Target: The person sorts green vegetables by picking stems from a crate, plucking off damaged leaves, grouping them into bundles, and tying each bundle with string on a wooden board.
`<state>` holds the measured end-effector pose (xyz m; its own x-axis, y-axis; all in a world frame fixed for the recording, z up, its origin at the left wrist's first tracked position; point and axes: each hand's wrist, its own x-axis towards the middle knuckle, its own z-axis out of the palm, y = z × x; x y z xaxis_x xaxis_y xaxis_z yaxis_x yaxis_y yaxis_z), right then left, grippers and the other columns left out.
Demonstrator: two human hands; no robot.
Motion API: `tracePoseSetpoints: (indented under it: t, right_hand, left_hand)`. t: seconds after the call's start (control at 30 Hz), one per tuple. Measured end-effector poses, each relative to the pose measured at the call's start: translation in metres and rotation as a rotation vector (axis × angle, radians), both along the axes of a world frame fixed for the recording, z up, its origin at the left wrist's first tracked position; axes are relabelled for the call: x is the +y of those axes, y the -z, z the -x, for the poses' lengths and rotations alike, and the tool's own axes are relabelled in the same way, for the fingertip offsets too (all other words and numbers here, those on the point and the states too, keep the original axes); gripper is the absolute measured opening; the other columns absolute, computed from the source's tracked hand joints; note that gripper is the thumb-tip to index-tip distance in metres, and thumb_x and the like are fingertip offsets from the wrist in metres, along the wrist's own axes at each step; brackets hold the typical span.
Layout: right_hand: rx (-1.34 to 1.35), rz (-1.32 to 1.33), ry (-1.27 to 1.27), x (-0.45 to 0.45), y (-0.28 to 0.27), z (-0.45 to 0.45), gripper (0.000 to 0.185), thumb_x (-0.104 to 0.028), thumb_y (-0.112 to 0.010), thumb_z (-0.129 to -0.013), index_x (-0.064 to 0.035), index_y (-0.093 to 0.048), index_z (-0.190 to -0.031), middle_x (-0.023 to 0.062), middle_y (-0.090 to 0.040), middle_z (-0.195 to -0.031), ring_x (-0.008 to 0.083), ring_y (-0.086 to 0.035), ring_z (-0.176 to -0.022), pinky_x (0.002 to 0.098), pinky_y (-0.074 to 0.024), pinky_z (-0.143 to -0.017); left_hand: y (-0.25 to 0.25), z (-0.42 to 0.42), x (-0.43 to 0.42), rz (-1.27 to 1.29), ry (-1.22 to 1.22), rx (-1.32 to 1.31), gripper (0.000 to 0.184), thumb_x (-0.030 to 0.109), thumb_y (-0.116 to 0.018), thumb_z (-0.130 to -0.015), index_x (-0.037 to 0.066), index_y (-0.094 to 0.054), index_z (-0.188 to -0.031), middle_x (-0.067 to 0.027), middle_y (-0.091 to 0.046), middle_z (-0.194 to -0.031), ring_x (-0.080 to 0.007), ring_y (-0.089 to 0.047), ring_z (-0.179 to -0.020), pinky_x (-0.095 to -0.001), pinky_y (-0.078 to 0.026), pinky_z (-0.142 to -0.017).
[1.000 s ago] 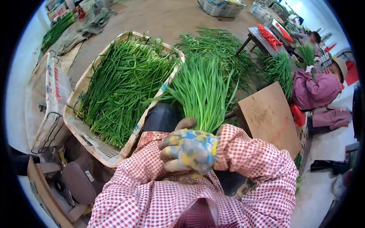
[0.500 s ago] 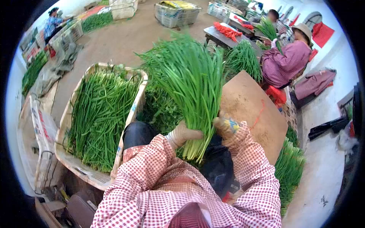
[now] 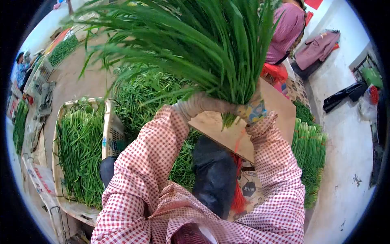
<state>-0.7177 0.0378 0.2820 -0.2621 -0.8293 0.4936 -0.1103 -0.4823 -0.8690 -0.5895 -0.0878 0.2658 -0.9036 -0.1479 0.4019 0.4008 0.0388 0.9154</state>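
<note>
A thick bunch of garlic chives (image 3: 203, 49) stands upright in front of me, its leaves fanning up and to the left. My left hand (image 3: 205, 105), in a pale dirty glove, is wrapped round its lower stems. My right hand (image 3: 252, 109), in a glove with a blue and yellow patch, closes round the same stems from the right. Cut stem ends show just below the hands, over a tan board (image 3: 280, 107). My fingers are partly hidden by the leaves.
On the left is a white plastic crate (image 3: 108, 130) full of chives. Loose greens (image 3: 150, 85) are heaped beside it. Red ties (image 3: 239, 199) hang below the board's edge. Tied chive bundles (image 3: 308, 154) are stacked on the right. A co-worker's pink sleeve (image 3: 286, 30) shows behind the leaves.
The chives have risen from near my lap to above the board, moving right. Both hands have come closer together round the stems. My view has turned to the right.
</note>
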Motion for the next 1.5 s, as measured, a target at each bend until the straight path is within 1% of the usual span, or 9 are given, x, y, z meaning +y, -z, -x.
tracePoseSetpoints:
  t: [0.1,0.2,0.27,0.47,0.57,0.83,1.0,1.27,1.5]
  right_hand:
    - [-0.059,-0.099,-0.023,0.002,0.037,0.006,0.105,-0.030,-0.085,-0.061,-0.0043,-0.022,-0.141,0.0153,-0.048,-0.131,0.0251,-0.049,-0.120,0.0396,-0.0408,-0.101]
    - [-0.012,-0.177,-0.038,0.002,0.041,0.008,0.101,-0.032,-0.083,-0.061,-0.0019,-0.027,-0.139,0.0174,-0.050,-0.129,0.0277,-0.051,-0.118,0.0398,-0.0418,-0.099]
    - [0.097,-0.243,-0.023,-0.003,0.026,0.009,0.098,-0.034,-0.082,-0.061,-0.0003,-0.029,-0.137,0.0187,-0.050,-0.128,0.0294,-0.052,-0.117,0.0399,-0.0425,-0.099]
    - [1.038,-0.951,0.212,-0.035,-0.045,-0.032,0.094,-0.035,-0.079,-0.060,0.0050,-0.036,-0.133,0.0226,-0.051,-0.125,0.0355,-0.052,-0.116,0.0397,-0.0421,-0.098]
    - [1.212,-0.773,0.253,-0.041,-0.017,-0.065,0.091,-0.035,-0.078,-0.063,-0.0003,-0.037,-0.136,0.0196,-0.058,-0.112,0.0318,-0.058,-0.106,0.0381,-0.0474,-0.090]
    - [0.347,-0.681,-0.190,-0.034,-0.030,-0.074,0.076,-0.038,-0.069,-0.080,0.0005,-0.036,-0.136,0.0132,-0.058,-0.110,0.0160,-0.056,-0.104,0.0305,-0.0460,-0.089]
    - [0.353,-0.848,-0.225,-0.008,-0.006,-0.061,0.092,-0.043,-0.074,-0.073,0.0010,-0.030,-0.141,0.0189,-0.056,-0.118,0.0252,-0.054,-0.112,0.0363,-0.0424,-0.096]
    - [0.891,-0.661,-0.032,0.012,-0.004,-0.157,0.125,-0.047,-0.086,-0.049,0.0023,-0.021,-0.143,0.0273,-0.048,-0.129,0.0407,-0.044,-0.123,0.0422,-0.0355,-0.104]
    - [0.860,-0.511,-0.027,0.012,0.062,-0.142,0.104,-0.025,-0.082,-0.061,0.0009,-0.021,-0.142,0.0197,-0.053,-0.127,0.0318,-0.051,-0.120,0.0372,-0.0400,-0.100]
  left_hand:
    - [0.021,0.007,0.009,-0.199,0.025,-0.181,0.060,0.009,-0.082,-0.067,0.007,-0.059,-0.122,-0.0062,-0.061,-0.122,-0.0180,-0.055,-0.111,-0.0352,-0.043,-0.098]
    - [0.021,0.011,0.012,0.211,-0.291,-0.212,0.054,0.003,-0.081,-0.065,0.005,-0.062,-0.116,-0.0067,-0.066,-0.109,-0.0198,-0.061,-0.100,-0.0352,-0.050,-0.088]
    - [0.022,0.008,0.014,-0.412,-0.074,-0.386,0.053,0.008,-0.083,-0.063,0.002,-0.063,-0.112,-0.0076,-0.066,-0.103,-0.0198,-0.062,-0.098,-0.0354,-0.051,-0.087]
    - [0.054,-0.006,0.031,-1.028,-0.228,0.084,0.058,0.021,-0.071,-0.078,0.004,-0.046,-0.128,-0.0082,-0.055,-0.119,-0.0230,-0.055,-0.109,-0.0377,-0.049,-0.093]
    - [0.068,-0.038,0.041,-1.254,-0.241,0.162,0.066,0.030,-0.069,-0.078,0.006,-0.043,-0.134,-0.0110,-0.052,-0.129,-0.0257,-0.051,-0.118,-0.0424,-0.041,-0.103]
    - [0.121,-0.118,0.033,-1.153,-0.334,0.367,0.075,0.051,-0.070,-0.072,0.008,-0.049,-0.130,-0.0128,-0.056,-0.124,-0.0332,-0.051,-0.116,-0.0508,-0.039,-0.103]
    - [0.089,-0.135,0.032,-1.113,-0.073,0.537,0.072,0.051,-0.070,-0.073,0.008,-0.051,-0.128,-0.0130,-0.057,-0.123,-0.0332,-0.053,-0.115,-0.0525,-0.040,-0.102]
    - [0.080,-0.152,0.026,-1.258,-0.386,0.611,0.050,0.023,-0.072,-0.074,0.002,-0.056,-0.117,-0.0132,-0.064,-0.108,-0.0290,-0.064,-0.096,-0.0441,-0.054,-0.087]
    - [0.079,-0.157,0.040,-1.346,-0.399,0.583,0.045,0.025,-0.070,-0.073,0.002,-0.060,-0.110,-0.0135,-0.065,-0.108,-0.0312,-0.063,-0.096,-0.0482,-0.051,-0.090]
